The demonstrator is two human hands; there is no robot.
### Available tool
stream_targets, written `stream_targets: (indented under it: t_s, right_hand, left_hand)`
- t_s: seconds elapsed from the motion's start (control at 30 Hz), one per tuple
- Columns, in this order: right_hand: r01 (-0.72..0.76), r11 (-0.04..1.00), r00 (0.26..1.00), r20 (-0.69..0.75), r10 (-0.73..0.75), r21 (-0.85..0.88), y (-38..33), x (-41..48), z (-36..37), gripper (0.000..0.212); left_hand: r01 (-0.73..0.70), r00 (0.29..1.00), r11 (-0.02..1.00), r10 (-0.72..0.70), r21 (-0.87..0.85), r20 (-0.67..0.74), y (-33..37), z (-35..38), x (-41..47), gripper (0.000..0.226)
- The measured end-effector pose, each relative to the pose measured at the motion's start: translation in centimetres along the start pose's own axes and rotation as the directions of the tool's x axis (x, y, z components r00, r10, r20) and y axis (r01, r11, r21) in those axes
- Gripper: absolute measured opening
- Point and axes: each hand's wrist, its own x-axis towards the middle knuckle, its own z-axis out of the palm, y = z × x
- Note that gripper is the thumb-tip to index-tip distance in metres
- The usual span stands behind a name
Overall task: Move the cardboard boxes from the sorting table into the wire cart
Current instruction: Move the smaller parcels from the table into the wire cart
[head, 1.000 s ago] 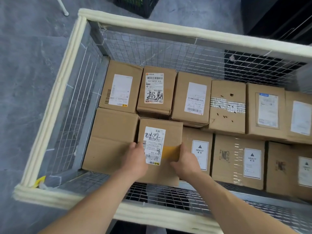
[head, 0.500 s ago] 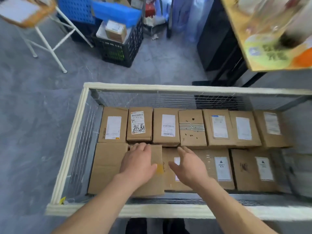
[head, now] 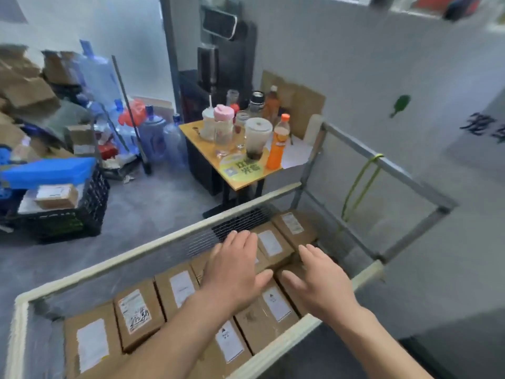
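The wire cart (head: 175,243) with cream padded rims fills the lower part of the head view, tilted by my turned head. Several brown cardboard boxes with white labels lie flat inside it in two rows, such as a box with handwriting on its label (head: 136,314) and a box at the far right end (head: 293,225). My left hand (head: 235,265) hovers above the boxes, fingers spread, holding nothing. My right hand (head: 318,277) floats beside it, also open and empty. No sorting table is in sight.
A small yellow table (head: 243,162) crowded with bottles and cups stands just beyond the cart. A black crate (head: 68,212) holding a small box and a blue slab sits on the floor at left, with water jugs (head: 155,138) and piled cardboard behind. A white wall is at right.
My hands have let go of the box and lifted off it, now open above the cart. The view has swung up and to the right, bringing the yellow table and wall into sight.
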Motion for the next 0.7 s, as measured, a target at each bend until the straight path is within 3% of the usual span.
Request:
stream_targets:
  t_s: [0.27, 0.37, 0.57, 0.7]
  right_hand:
    - [-0.352, 0.934, 0.919, -0.166, 0.357, 0.059, 12.1, -8.9, -8.7, 0.063]
    - [-0.466, 0.88, 0.862, -0.175, 0.475, 0.093, 17.1, -12.7, -11.2, 0.075]
    - [-0.629, 0.759, 0.719, -0.247, 0.65, 0.166, 27.5, -20.6, -15.2, 0.068]
    - [-0.711, 0.671, 0.621, -0.263, 0.739, 0.209, 34.9, -26.5, -17.1, 0.08]
  left_hand:
    - [-0.343, 0.939, 0.939, 0.343, -0.021, -0.016, 15.7, -0.9, 4.2, 0.076]
    - [-0.436, 0.9, 0.9, 0.436, -0.021, 0.003, 22.6, -0.3, 5.0, 0.073]
    - [-0.574, 0.817, 0.817, 0.576, -0.062, 0.034, 37.2, 2.2, 5.6, 0.072]
    - [-0.656, 0.745, 0.751, 0.66, -0.078, 0.095, 46.9, 4.7, 5.4, 0.069]
